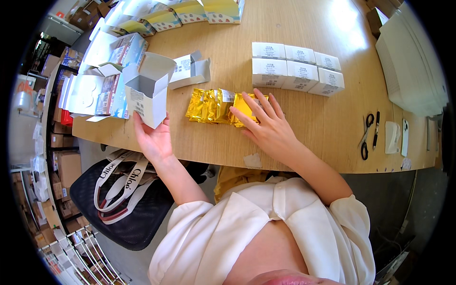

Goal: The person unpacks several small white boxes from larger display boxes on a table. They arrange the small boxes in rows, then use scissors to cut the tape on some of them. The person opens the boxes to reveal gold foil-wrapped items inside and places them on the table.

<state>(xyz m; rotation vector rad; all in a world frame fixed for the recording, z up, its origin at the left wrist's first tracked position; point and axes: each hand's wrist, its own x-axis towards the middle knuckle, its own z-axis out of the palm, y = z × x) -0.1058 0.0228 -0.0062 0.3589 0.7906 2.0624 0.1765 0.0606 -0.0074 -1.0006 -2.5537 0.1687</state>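
Observation:
My left hand (pixel 154 137) holds a small white carton (pixel 153 108) from below, tilted, with its flaps standing open and its grey inside showing. My right hand (pixel 266 121) lies with fingers spread over the right end of a row of shiny gold foil packets (pixel 209 105), which overlap on the table. Its fingers hide part of the packets there. Just behind the row sits another open white carton (pixel 187 71), lying on its side. Several closed white boxes (pixel 299 71) with printed labels stand in two rows beyond my right hand.
Larger open boxes (pixel 111 92) crowd the table's left side, and yellow-lined display boxes (pixel 190 12) line the back. At right lie scissors (pixel 365 135), a black pen (pixel 376 130) and a white phone (pixel 404 137), near white plastic bins (pixel 411 61). A bag (pixel 124 190) rests on a black chair (pixel 133 232).

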